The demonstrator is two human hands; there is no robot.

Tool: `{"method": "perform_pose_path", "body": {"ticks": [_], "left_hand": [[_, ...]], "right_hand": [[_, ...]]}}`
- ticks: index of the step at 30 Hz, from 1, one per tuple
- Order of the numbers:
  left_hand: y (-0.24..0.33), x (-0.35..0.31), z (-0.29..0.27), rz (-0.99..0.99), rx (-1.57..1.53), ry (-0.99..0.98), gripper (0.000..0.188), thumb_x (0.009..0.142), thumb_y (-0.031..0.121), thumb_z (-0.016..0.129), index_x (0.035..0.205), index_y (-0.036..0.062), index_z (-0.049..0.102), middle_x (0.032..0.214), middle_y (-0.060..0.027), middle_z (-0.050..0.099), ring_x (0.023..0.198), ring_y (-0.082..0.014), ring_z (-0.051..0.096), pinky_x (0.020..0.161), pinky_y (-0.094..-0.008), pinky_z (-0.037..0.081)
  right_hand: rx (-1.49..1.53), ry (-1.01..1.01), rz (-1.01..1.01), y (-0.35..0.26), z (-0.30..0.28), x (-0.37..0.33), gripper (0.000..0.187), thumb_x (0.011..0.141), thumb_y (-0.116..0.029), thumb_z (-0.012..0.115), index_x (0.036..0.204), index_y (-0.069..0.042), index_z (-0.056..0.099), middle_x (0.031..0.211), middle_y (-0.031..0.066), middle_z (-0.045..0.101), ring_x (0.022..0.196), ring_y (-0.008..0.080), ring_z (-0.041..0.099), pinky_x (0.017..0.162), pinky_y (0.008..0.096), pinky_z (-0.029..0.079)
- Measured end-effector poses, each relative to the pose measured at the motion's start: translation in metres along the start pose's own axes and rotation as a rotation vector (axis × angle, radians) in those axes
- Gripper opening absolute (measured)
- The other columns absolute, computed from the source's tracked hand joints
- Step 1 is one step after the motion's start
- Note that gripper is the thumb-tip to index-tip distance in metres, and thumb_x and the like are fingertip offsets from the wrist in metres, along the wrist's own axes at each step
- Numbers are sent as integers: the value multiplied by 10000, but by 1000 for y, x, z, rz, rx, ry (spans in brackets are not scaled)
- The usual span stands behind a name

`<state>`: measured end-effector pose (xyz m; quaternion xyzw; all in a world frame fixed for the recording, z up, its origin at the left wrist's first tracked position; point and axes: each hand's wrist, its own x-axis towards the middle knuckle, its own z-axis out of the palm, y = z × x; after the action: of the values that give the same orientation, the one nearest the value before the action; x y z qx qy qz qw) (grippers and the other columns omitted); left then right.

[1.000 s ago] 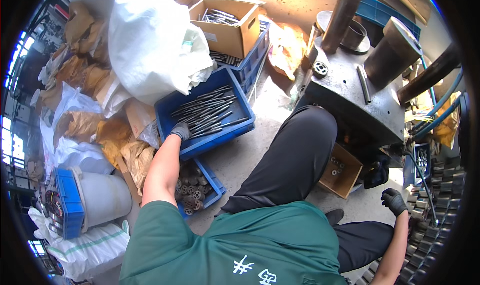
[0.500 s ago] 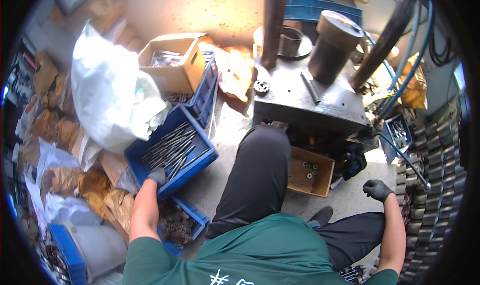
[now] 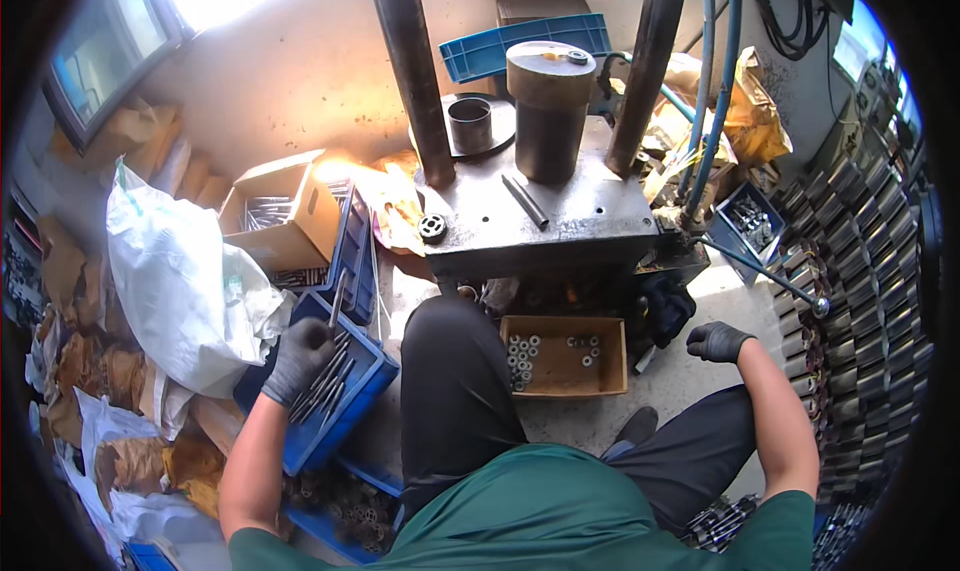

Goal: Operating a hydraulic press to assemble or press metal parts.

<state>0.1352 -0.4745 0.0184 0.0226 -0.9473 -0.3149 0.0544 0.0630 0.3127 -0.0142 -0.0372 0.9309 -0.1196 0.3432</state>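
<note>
1. Up from the blue bin [image 3: 348,419] comes the left hand [image 3: 303,359]; half a second ago it was down at the bin's near side among the rods [image 3: 326,389]. Now one metal rod [image 3: 341,297] stands above it, and the view has swung so the press sits nearer mid-frame.
2. Left grip: gloved fingers wrap the rod, which juts upward from the fist, tilted slightly, over the bin.
3. Right grip: the right hand [image 3: 716,342] hangs right of the brown box [image 3: 575,389], fingers folded inward; nothing shows in them.
4. Step in hand, as I judge it: taking a single rod out of the bin. Moving on probably calls for a firm hold and lifting the rod past the bin's rim without snagging its neighbours.
5. Edges: the white sack [image 3: 180,281] crowds the bin's far left, the left knee [image 3: 450,339] stands to its right, and the front edge of the press tabletop [image 3: 462,199] lies beyond.
6. Room: a lit strip of floor [image 3: 393,321] separates bin and knee; above it, the way toward the tabletop looks open, with the left column [image 3: 411,81] flanking.
</note>
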Motion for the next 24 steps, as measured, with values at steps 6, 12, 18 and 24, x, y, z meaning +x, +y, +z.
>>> {"method": "perform_pose_path", "body": {"ticks": [6,12,18,24], "left_hand": [[170,151,45,-24,-452,-122,219,893,174,737,896,-42,700,770,-78,672,681,-149,649,620,-322,541],[223,248,148,-152,115,-173,447,780,344,763,1015,-35,790,953,-264,778,877,-399,766,853,-447,608],[221,264,179,9,240,-70,443,790,357,826,1021,-20,803,956,-236,790,921,-358,778,903,-447,604],[200,267,169,134,-140,202,275,902,248,802,1069,29,791,1013,-169,803,956,-293,767,902,-397,580]], "right_hand": [[44,-9,54,5,-4,18,348,923,-329,671,1117,-59,776,980,141,787,815,255,773,827,404,606],[-138,26,18,13,-2,25,424,908,-419,656,1156,-100,784,1202,202,757,1176,381,695,1036,472,534],[-239,-22,13,19,11,29,431,924,-421,638,1194,-121,791,1201,177,769,1173,372,699,1033,477,527],[-544,-64,47,2,6,34,400,886,-358,631,1155,-107,786,1158,172,780,1106,390,721,980,507,548]]}}
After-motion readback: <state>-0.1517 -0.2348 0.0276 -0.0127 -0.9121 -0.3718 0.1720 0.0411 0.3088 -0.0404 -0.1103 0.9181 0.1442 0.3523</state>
